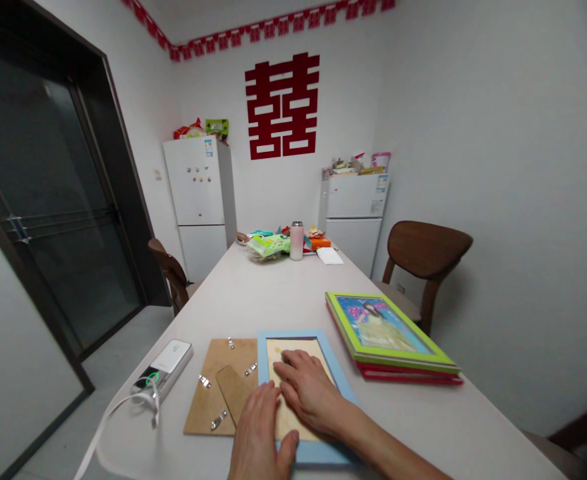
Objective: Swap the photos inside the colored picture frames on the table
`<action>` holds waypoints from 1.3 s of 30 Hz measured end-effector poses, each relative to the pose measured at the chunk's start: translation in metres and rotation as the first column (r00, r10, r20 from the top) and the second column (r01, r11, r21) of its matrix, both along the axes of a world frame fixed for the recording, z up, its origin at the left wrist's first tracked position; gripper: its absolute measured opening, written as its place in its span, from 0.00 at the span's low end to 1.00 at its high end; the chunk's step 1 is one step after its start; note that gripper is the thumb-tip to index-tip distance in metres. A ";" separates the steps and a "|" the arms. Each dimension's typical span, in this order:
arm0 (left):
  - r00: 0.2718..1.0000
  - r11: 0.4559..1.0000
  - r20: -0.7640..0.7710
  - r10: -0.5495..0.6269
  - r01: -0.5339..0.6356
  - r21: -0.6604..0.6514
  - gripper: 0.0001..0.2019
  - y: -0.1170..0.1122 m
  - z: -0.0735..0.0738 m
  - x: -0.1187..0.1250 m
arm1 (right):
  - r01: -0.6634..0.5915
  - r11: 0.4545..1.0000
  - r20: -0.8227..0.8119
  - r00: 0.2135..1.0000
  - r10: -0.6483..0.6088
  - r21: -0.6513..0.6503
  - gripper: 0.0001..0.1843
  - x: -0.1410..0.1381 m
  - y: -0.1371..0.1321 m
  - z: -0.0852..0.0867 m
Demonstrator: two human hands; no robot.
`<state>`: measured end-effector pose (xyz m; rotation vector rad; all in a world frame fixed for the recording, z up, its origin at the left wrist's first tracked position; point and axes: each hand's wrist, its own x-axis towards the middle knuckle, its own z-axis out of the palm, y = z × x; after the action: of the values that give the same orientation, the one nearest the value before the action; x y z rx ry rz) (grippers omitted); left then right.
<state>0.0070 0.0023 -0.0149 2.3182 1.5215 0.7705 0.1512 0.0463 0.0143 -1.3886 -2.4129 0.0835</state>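
brown fibreboard backing [213,380] already off, just left of light-blue picture frame [293,335]; left hand [258,427] and right hand [309,387], both flat and empty, press the beige sheet [273,352] inside it.

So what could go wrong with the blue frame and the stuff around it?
The left hand and right hand press flat on the cream sheet inside the blue picture frame; pushing hard might crease it. The backing board beside it has metal clips on it, which could scratch a finger. The white device lies near the table edge with its white cord hanging over; a snag could pull it down.
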 end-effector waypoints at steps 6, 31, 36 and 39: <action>0.994 0.997 0.100 -0.048 0.041 0.063 0.22 -0.001 0.000 -0.001 | -0.013 0.999 0.085 0.996 0.017 -0.048 0.12 -0.012 0.021 0.000; 0.945 0.892 -0.109 0.307 -0.246 0.378 0.24 -0.002 -0.016 -0.111 | -0.118 0.982 -0.397 0.917 0.051 -0.148 0.30 -0.083 -0.021 0.026; 0.977 0.878 -0.040 0.211 -0.171 0.448 0.24 -0.002 0.020 -0.083 | -0.124 0.987 -0.434 0.898 0.069 -0.101 0.23 -0.042 -0.029 0.060; 0.994 0.921 -0.043 0.103 -0.079 0.381 0.23 -0.001 0.016 -0.050 | -0.068 0.984 -0.389 0.921 -0.002 -0.166 0.22 -0.004 -0.033 0.052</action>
<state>-0.0427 0.0017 0.0010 2.5755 1.6380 1.1148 0.1468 0.0136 0.0661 -1.2610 -2.1330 0.5433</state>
